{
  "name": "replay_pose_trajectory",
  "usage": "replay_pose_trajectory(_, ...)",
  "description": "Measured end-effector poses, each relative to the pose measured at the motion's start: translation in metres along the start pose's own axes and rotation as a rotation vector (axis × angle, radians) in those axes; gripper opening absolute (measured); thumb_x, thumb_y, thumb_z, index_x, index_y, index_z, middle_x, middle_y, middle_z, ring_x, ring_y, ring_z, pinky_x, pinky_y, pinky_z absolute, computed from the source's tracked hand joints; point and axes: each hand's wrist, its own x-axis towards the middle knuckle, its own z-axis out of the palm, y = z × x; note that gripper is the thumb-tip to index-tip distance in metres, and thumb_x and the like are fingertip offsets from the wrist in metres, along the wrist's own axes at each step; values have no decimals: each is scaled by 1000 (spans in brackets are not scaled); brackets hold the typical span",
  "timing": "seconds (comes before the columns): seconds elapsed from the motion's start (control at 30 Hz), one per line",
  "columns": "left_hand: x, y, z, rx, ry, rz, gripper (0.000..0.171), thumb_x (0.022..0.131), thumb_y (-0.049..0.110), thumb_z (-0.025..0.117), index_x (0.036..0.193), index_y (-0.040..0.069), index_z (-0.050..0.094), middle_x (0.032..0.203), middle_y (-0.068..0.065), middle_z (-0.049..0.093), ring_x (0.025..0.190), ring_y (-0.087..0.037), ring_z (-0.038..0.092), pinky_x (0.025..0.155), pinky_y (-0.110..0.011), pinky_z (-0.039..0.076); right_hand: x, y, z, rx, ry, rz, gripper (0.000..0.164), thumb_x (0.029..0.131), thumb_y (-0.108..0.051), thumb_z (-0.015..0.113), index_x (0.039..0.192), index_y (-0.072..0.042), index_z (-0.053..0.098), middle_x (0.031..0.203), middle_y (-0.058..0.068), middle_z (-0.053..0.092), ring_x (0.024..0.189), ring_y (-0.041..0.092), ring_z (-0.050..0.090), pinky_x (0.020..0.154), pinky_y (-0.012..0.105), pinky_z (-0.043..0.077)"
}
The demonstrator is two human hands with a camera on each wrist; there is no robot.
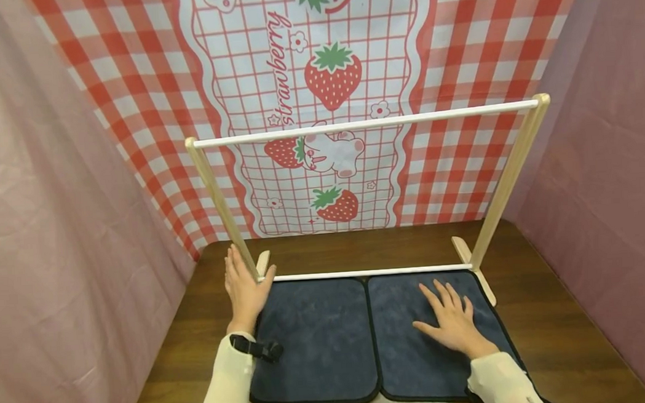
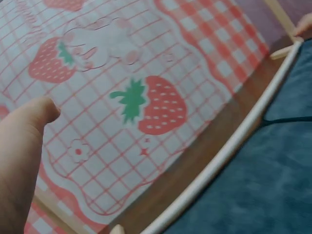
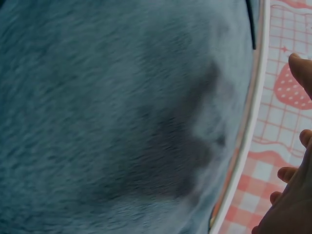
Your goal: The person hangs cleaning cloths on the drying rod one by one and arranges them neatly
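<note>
A wooden rack with two white rods stands across the table, its left post (image 1: pixel 219 201) and right post (image 1: pixel 507 184) upright. My left hand (image 1: pixel 246 292) is at the foot of the left post, fingers straight along its outer side and thumb spread toward the lower rod (image 1: pixel 360 274). In the left wrist view that thumb (image 2: pixel 29 141) sticks out on the left. Over the right dark blue mat (image 1: pixel 404 350) my right hand (image 1: pixel 452 323) hovers with fingers spread, holding nothing. Its shadow falls on the plush surface in the right wrist view.
Beside it lies the left dark blue mat (image 1: pixel 314 344), black-edged like the other. The upper rod (image 1: pixel 362 125) spans the posts. Behind stands a strawberry-print checked cloth (image 1: pixel 457 45); pink curtains (image 1: pixel 40 212) flank the brown wooden table (image 1: pixel 177 370).
</note>
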Motion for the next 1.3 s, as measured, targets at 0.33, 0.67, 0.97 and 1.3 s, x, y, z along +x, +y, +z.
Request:
replay_pose_trajectory(0.33,50,5,-17,-358,142,-122,98,86,13,77,158,1,12,155,-29,22,143,-41,24,119,-48,22,-7,19,12,9,-88,55,93,83,-57,73,153,-11,33,154,31,20,139,56,11,100,80,7)
replay_pose_trajectory(0.67,87,13,-26,-620,192,-207,86,85,-6,68,156,3,20,150,-25,35,136,-40,38,115,-49,32,-12,31,23,47,-166,128,110,71,-68,76,153,-9,31,151,35,20,136,61,9,97,83,4)
replay_pose_trajectory(0.97,103,22,-30,-586,210,-192,72,85,-11,59,151,3,35,136,-25,48,115,-34,51,102,-43,45,-7,38,26,42,-181,144,110,71,-74,72,153,-11,34,151,34,20,135,60,12,95,83,7)
replay_pose_trajectory(1.3,111,23,-33,-378,278,-110,47,91,-8,58,138,-3,53,122,-27,59,98,-40,61,86,-43,53,-5,36,23,-19,-212,131,101,75,-74,68,149,-9,43,147,34,24,131,60,19,89,81,16)
